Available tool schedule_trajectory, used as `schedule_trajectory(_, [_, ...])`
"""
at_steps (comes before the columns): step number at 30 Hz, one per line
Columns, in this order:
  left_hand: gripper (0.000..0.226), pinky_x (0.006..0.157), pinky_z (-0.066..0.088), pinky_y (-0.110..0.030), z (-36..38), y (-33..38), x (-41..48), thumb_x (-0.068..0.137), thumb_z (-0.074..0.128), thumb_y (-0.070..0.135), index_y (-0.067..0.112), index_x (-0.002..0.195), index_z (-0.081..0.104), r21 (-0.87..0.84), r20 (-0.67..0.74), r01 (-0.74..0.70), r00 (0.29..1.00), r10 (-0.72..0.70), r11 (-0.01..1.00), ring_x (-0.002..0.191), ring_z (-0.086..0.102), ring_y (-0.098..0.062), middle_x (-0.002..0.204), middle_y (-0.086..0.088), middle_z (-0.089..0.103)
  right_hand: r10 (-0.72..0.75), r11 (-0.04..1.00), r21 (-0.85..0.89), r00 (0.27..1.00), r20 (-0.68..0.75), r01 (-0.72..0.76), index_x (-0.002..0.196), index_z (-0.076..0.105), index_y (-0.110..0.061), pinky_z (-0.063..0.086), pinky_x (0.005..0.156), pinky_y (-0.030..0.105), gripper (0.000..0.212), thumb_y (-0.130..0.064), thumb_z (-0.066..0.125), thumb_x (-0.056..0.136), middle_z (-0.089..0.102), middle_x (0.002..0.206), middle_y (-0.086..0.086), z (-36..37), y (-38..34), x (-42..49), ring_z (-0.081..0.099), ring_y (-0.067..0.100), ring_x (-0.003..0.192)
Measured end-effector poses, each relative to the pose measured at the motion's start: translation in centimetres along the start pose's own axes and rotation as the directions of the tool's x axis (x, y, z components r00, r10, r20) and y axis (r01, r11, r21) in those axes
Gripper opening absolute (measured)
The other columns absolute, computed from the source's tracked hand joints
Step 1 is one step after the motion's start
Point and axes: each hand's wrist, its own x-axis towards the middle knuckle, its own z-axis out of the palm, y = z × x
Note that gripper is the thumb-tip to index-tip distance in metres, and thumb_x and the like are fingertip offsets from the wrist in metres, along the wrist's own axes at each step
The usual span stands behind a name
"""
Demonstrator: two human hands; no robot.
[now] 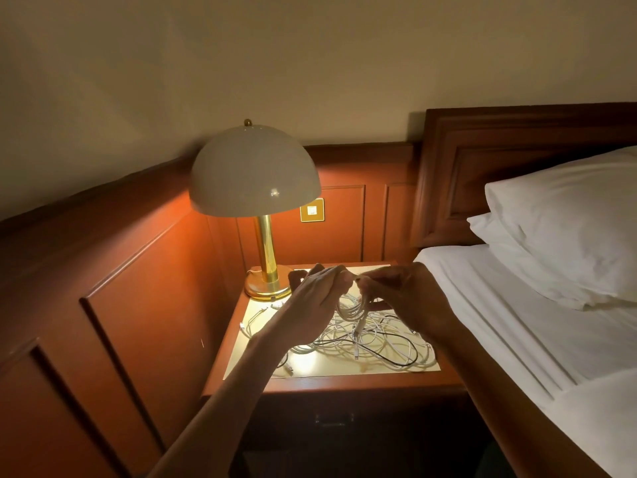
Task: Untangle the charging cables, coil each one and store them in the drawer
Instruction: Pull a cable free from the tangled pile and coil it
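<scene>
A tangle of white and black charging cables (372, 339) lies spread over the nightstand top (331, 369). Above it hangs a small coil of white cable (351, 307), held between both hands. My left hand (317, 291) pinches the cable end at the top of the coil. My right hand (403, 294) grips the coil's loops from the right. One cable end dangles from the coil down into the pile. The drawer front (334, 420) below the top is dark and shut.
A brass lamp (267, 270) with a white dome shade stands at the nightstand's back left. Wood panelling closes the left side and back. The bed with white sheets (517, 322) and pillows borders the right.
</scene>
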Motion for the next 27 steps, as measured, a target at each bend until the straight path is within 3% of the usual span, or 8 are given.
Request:
schedule_trajectory(3, [0.031, 0.072, 0.037, -0.041, 0.6, 0.0, -0.5, 0.107, 0.027, 0.039, 0.032, 0.079, 0.039, 0.049, 0.072, 0.05, 0.996, -0.054, 0.998, 0.073, 0.04, -0.015, 0.071, 0.015, 0.041, 0.036, 0.999, 0.0, 0.999, -0.011, -0.036, 0.091, 0.076, -0.019, 0.061, 0.063, 0.023, 0.008, -0.013, 0.071, 0.089, 0.076, 0.072, 0.0, 0.2, 0.8, -0.6, 0.074, 0.016, 0.068])
schedule_trajectory(7, [0.028, 0.062, 0.035, -0.021, 1.6, 0.4, -1.2, 0.108, 0.032, 0.028, 0.024, 0.083, 0.044, -0.15, 0.104, 0.114, 0.99, -0.099, 0.982, 0.064, 0.039, -0.007, 0.069, 0.021, 0.046, 0.043, 0.999, 0.013, 0.996, -0.077, -0.042, 0.098, 0.078, -0.009, 0.055, 0.056, 0.016, 0.012, -0.007, 0.072, 0.088, 0.076, 0.075, -0.001, 0.7, 1.7, -1.3, 0.074, 0.014, 0.067])
schedule_trajectory(12, [0.02, 0.053, 0.035, -0.014, 2.4, 0.0, -1.9, 0.108, 0.034, 0.028, 0.021, 0.093, 0.046, 0.213, -0.026, 0.017, 1.0, -0.011, 0.977, 0.06, 0.051, -0.007, 0.076, 0.01, 0.053, 0.094, 0.995, 0.05, 0.988, -0.121, -0.089, 0.099, 0.078, -0.006, 0.058, 0.057, 0.022, 0.013, -0.005, 0.072, 0.087, 0.077, 0.076, -0.003, 0.9, 2.6, -1.5, 0.075, 0.019, 0.066])
schedule_trajectory(17, [0.019, 0.058, 0.05, -0.028, 2.2, -0.1, -2.4, 0.106, 0.034, 0.017, 0.009, 0.108, 0.052, 0.174, 0.137, 0.058, 0.987, -0.083, 0.983, 0.069, 0.056, -0.011, 0.085, 0.0, 0.058, 0.062, 0.998, -0.023, 0.986, -0.156, -0.066, 0.097, 0.079, -0.012, 0.061, 0.059, 0.027, 0.011, -0.01, 0.075, 0.087, 0.077, 0.075, -0.004, 1.4, 3.4, -2.4, 0.074, 0.016, 0.066])
schedule_trajectory(19, [0.032, 0.056, 0.047, -0.031, 1.6, -1.1, -2.7, 0.1, 0.037, 0.01, -0.002, 0.125, 0.053, 0.313, 0.217, -0.012, 0.974, -0.059, 0.95, 0.077, 0.055, -0.02, 0.094, -0.009, 0.06, 0.09, 0.996, 0.015, 0.993, -0.081, -0.089, 0.095, 0.079, -0.014, 0.063, 0.064, 0.036, 0.011, -0.013, 0.074, 0.086, 0.077, 0.078, 0.002, 1.0, 3.8, -2.3, 0.075, 0.023, 0.068])
schedule_trajectory(22, [0.035, 0.054, 0.017, -0.033, 0.7, -2.7, -3.1, 0.094, 0.052, 0.019, 0.003, 0.124, 0.061, 0.557, 0.254, -0.223, 0.963, 0.091, 0.8, 0.068, 0.027, -0.02, 0.08, -0.002, 0.053, 0.049, 0.999, -0.001, 0.988, 0.143, -0.049, 0.095, 0.079, -0.029, 0.063, 0.068, 0.036, 0.015, -0.033, 0.074, 0.081, 0.077, 0.08, 0.004, -0.7, 3.8, -1.7, 0.073, 0.027, 0.07])
schedule_trajectory(25, [0.05, 0.058, 0.028, -0.03, 0.3, -2.6, -3.9, 0.09, 0.067, 0.027, -0.009, 0.121, 0.049, 0.645, 0.331, -0.291, 0.94, 0.084, 0.707, 0.074, 0.04, -0.014, 0.077, 0.0, 0.05, -0.033, 0.999, -0.02, 0.943, 0.331, 0.042, 0.107, 0.077, -0.036, 0.06, 0.074, 0.036, 0.025, -0.046, 0.072, 0.085, 0.076, 0.083, -0.001, -2.3, 3.6, -1.5, 0.071, 0.026, 0.074])
schedule_trajectory(27, [0.054, 0.059, 0.031, -0.03, 0.4, -1.6, -4.1, 0.091, 0.068, 0.024, -0.007, 0.125, 0.039, 0.629, 0.323, -0.3, 0.94, 0.109, 0.718, 0.075, 0.038, -0.014, 0.078, 0.0, 0.052, -0.05, 0.993, -0.081, 0.936, 0.348, 0.084, 0.115, 0.074, -0.027, 0.059, 0.08, 0.034, 0.024, -0.025, 0.069, 0.092, 0.076, 0.087, -0.006, -2.7, 3.4, -1.3, 0.073, 0.021, 0.081])
